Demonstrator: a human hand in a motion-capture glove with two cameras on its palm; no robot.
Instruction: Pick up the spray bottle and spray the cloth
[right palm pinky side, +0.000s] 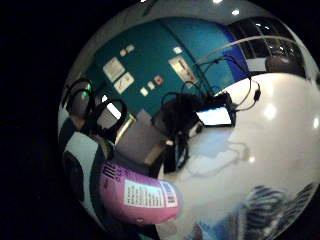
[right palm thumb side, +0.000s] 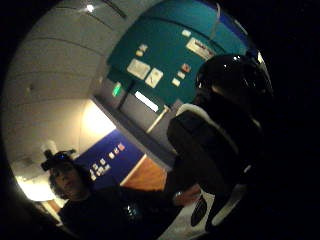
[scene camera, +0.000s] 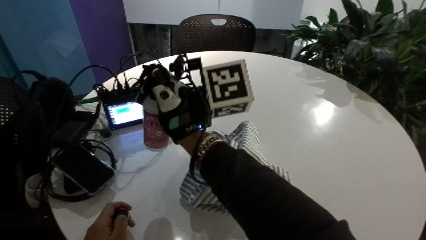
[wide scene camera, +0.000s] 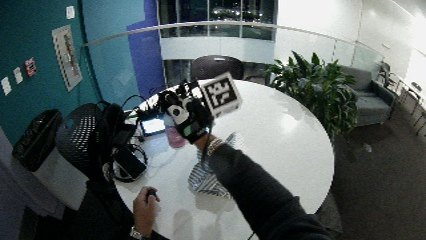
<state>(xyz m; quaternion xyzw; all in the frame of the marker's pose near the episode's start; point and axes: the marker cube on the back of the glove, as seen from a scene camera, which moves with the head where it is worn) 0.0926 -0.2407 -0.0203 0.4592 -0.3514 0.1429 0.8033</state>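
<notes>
Nearest us, the bare left hand (scene camera: 110, 223) rests at the tabletop (scene camera: 346, 135) edge, curled round something small and dark. Beyond it we see the striped cloth (scene camera: 219, 175) lying flat under the raised forearm. Our gloved right hand (scene camera: 174, 112) is lifted above it, fingers apparently wrapped round the pink spray bottle (scene camera: 156, 131); the glove hides the contact. A small lit screen (scene camera: 125, 113) sits just beside.

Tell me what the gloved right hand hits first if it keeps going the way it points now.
Probably the pink spray bottle. The right hand reaches across the table towards it, and the bottle sits close by the palm in the little-finger-side view. Whether they already touch is unclear. The striped cloth lies under the forearm, out of that line.
</notes>
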